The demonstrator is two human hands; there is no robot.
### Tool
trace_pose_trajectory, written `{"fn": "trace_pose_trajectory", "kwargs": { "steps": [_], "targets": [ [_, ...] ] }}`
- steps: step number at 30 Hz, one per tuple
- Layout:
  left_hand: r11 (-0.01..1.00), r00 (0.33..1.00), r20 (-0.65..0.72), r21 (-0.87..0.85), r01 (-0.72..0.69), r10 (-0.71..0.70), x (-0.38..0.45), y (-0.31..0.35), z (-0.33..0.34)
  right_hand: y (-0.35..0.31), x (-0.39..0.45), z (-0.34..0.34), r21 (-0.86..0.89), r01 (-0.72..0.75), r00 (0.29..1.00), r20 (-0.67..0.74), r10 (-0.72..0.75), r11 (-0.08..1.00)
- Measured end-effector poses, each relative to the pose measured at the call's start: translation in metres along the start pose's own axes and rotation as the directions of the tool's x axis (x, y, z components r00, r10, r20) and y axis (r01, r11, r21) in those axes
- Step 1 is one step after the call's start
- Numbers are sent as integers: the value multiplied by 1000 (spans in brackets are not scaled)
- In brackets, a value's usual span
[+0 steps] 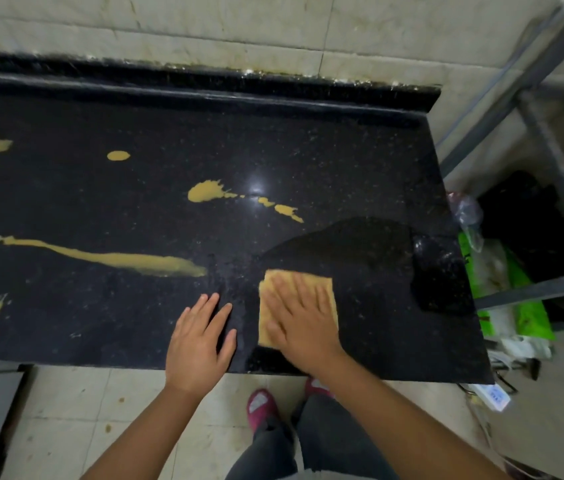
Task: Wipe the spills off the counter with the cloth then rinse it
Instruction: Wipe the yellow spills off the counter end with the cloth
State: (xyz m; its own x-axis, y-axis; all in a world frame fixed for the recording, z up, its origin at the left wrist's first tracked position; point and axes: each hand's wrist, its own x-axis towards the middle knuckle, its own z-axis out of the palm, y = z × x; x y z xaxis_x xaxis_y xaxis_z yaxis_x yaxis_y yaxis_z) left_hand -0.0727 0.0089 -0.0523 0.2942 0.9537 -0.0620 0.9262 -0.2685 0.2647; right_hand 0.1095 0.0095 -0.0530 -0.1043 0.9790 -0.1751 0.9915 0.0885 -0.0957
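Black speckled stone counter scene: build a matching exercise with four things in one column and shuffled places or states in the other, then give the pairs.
Things:
1. Left hand
2. Right hand
3. Long yellow streak of spilled sauce
4. Bright green plastic bag

Places or states:
A. On the floor, right of the black speckled stone counter
B. Flat on the bare counter
C. Unwiped, left of both hands
D. Pressing flat on the square yellow cloth

Pairs: 1-B, 2-D, 3-C, 4-A
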Motion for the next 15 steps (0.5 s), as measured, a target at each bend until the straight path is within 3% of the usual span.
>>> {"fn": "trace_pose_trajectory", "kwargs": {
  "steps": [2,5,7,10,13,15],
  "targets": [
    [999,995,-100,-45,-12,7,10,6,-5,22,-38,4,3,32,997,77,-33,999],
    [994,983,-179,-105,10,-28,44,30,-8,90,-67,3,-44,-128,991,29,129,991],
    [991,991,-125,-129,30,-46,67,57,-6,137,-61,-8,0,-284,958,35,284,959],
    [966,977,24,-146,214,-213,86,94,6,189,-27,-20,79,-469,883,46,467,880],
    [915,924,27,-126,383,-382,88,114,22,218,35,-36,84,-523,850,-16,526,848],
    [900,904,30,-84,428,-427,90,119,28,222,85,-47,132,-524,850,16,527,841]
  ]
}}
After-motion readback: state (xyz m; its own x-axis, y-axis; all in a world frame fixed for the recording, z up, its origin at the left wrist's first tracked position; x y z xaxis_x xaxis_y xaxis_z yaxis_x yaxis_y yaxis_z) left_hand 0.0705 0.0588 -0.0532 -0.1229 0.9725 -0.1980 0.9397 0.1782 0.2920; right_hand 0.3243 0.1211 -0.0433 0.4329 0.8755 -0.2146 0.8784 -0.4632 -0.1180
